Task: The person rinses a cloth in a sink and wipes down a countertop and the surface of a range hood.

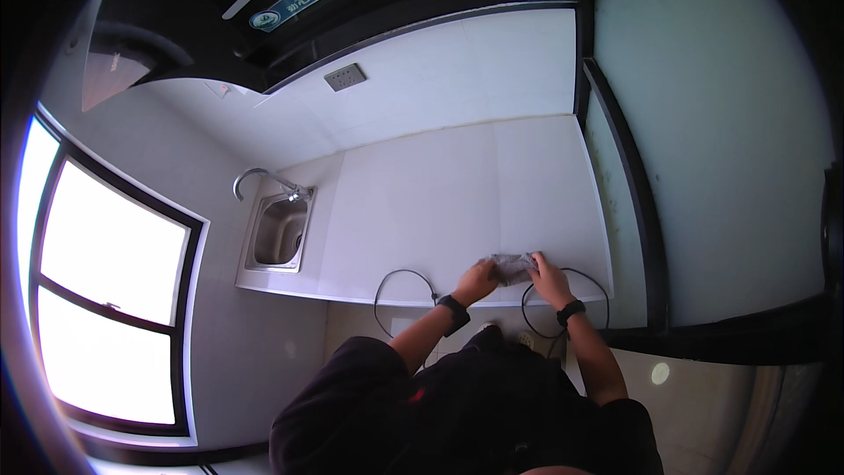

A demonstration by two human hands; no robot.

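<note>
A crumpled grey cloth (513,269) is stretched between my two hands, over the front part of a pale countertop (422,204). My left hand (476,282) grips its left end, and my right hand (549,279) pinches the right end between thumb and fingers. Whether the cloth touches the counter, I cannot tell. Each wrist wears a black band, and a thin dark cable (376,303) loops near the left forearm. Another cable loop (607,297) curves around the right wrist.
At the counter's left end is a stainless steel sink (280,231) with a chrome faucet (264,173). A socket plate (345,77) sits on the back wall below a black range hood (395,0). A frosted panel (712,145) stands to the right, a bright window (112,231) to the left.
</note>
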